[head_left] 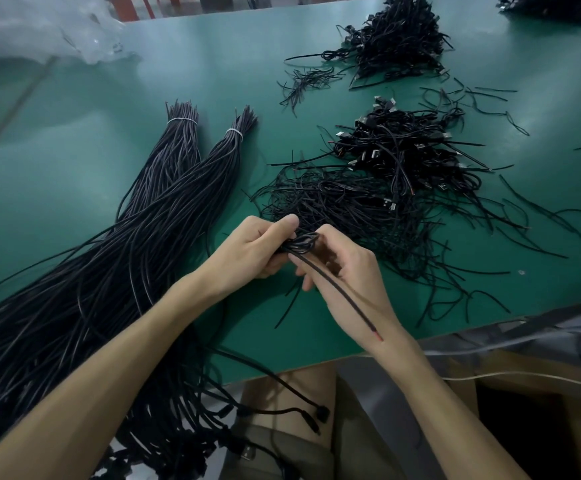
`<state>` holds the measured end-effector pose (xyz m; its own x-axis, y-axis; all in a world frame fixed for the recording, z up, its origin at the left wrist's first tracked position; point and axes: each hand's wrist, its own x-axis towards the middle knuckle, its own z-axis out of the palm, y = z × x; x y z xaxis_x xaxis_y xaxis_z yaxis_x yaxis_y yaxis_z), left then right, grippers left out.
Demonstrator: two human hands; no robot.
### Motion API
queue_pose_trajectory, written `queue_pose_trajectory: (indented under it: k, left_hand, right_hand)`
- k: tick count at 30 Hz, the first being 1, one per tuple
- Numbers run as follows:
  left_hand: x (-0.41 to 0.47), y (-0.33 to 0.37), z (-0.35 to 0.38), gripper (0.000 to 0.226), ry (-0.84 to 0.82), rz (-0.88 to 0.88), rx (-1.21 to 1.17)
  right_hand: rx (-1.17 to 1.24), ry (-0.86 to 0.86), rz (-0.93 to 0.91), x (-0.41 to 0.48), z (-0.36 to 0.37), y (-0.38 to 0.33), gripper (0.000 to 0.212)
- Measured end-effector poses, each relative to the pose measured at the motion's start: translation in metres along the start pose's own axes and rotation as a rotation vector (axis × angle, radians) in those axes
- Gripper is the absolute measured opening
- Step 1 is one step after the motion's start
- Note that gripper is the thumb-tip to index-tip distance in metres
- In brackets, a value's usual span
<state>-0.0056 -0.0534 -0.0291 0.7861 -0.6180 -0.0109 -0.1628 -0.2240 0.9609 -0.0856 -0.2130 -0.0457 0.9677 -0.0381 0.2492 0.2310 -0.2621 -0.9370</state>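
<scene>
I clamp left hand (258,251) fingers on the coil (301,244) so it can't unwind, right hand (346,268) fingers pinching it, likely to wrap the 1 loose tail (338,294).

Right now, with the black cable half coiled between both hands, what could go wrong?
1. The small coil of thin black cable sits only between the left hand and right hand; a slack grip could let it spring open.
2. Its red-tipped tail lies across the right forearm and may snag.
3. The loose tangle of black cables behind could catch in the coil.
</scene>
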Motion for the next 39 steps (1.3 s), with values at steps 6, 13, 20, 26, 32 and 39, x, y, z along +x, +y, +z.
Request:
queue_pose_trajectory:
  k: [6, 13, 20, 26, 32, 39]
  left_hand:
    - [-0.001, -0.001, 0.002, 0.068, 0.028, 0.072, 0.084]
    - [0.002, -0.002, -0.007, 0.045, 0.093, 0.154, -0.080]
    - [0.002, -0.004, -0.016, 0.034, -0.144, 0.164, -0.346]
    - [-0.002, 0.003, -0.016, 0.045, -0.174, 0.134, -0.262]
    - [-0.004, 0.009, -0.014, 0.069, -0.110, 0.186, -0.061]
    - [-0.003, 0.007, -0.011, 0.054, -0.006, 0.233, -0.043]
  right_hand:
    - [0.015, 0.105, -0.035, -0.001, -0.003, 0.001, 0.019]
    - [0.116, 0.239, 0.022, 0.001, -0.009, 0.006, 0.018]
    - [0.099, 0.180, 0.001, 0.001, -0.009, 0.007, 0.020]
    - [0.079, 0.142, -0.041, 0.001, -0.009, 0.005, 0.021]
    - [0.006, 0.124, -0.074, -0.002, -0.005, -0.002, 0.016]
    - [-0.103, 0.147, -0.141, -0.004, -0.002, -0.006, 0.015]
